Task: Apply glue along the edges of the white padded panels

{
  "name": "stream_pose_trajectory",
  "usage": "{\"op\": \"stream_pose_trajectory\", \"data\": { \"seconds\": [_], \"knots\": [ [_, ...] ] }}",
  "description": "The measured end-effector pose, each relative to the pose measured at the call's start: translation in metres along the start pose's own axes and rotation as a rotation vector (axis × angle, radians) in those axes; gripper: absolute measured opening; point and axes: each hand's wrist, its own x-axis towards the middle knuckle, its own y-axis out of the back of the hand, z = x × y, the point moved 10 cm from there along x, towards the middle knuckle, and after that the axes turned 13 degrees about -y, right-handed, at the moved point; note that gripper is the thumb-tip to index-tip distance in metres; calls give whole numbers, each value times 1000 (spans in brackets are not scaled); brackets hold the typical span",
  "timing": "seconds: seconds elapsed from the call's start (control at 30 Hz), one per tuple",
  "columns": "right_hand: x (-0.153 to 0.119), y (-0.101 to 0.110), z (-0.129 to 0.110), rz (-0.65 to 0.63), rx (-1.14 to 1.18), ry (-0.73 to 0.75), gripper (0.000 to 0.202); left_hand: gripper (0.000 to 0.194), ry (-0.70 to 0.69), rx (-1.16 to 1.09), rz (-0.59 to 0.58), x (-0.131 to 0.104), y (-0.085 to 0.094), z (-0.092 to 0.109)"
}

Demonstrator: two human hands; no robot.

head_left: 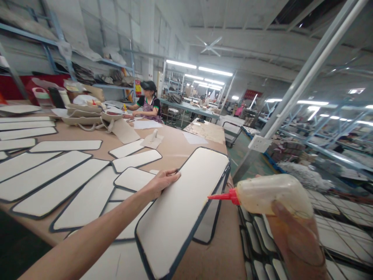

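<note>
My left hand (166, 182) pinches the left edge of a long white panel (186, 206) with rounded corners and a dark border, holding it tilted above the table. In my right hand (291, 233) is a translucent squeeze bottle (274, 194) with amber liquid in it, lying nearly sideways. Its red nozzle (223, 196) points left, and the tip is at the panel's right edge, where a thin yellowish line runs along the border. Beneath the held panel, another dark-edged panel (208, 223) shows in part.
Several similar panels (58, 182) overlap across the brown table (171, 140). Beige bag parts (87, 114) and bottles (55, 97) stand farther back. A co-worker (150, 101) sits at the far side. At right are a metal post (291, 93) and racks holding more panels (344, 229).
</note>
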Motion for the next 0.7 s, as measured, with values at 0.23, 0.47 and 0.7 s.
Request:
{"op": "stream_pose_trajectory", "data": {
  "seconds": [0.23,0.47,0.7],
  "knots": [
    [6,-26,-64,-83,-11,128,44,43,8,-9,35,-1,0,-2],
    [8,-54,-48,-209,-99,-17,59,44,-17,-42,45,0,5,4],
    [20,-20,-19,-125,-26,-149,60,46,-34,-84,29,-2,7,6]
  ]
}}
